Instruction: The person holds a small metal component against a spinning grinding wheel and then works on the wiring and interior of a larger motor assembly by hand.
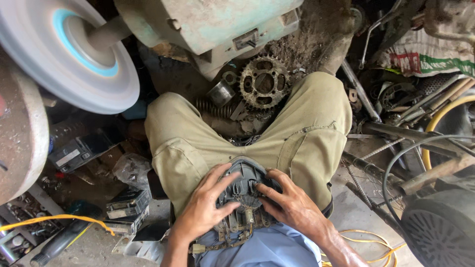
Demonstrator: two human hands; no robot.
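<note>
- One view only, head-worn camera, looking steeply down over the seated person's own lap.
- Lens is sitting close: the left hand (203,207) and right hand (292,205) are filling the bottom centre, forearms cutting off at the bottom edge.
- The knees in khaki trousers (302,133) are pointing up-frame, so up-frame is forward of the person.
- Wide angle, edges are bending: a spinning grinding wheel (74,54) is sitting top left, a green motor housing (208,22) top centre, a toothed sprocket (263,81) on the ground between the knees.
- Floor clutter is ringing the legs, a fan grille (440,237) cropped at the bottom right.
- No second view, so no shared area.
</note>
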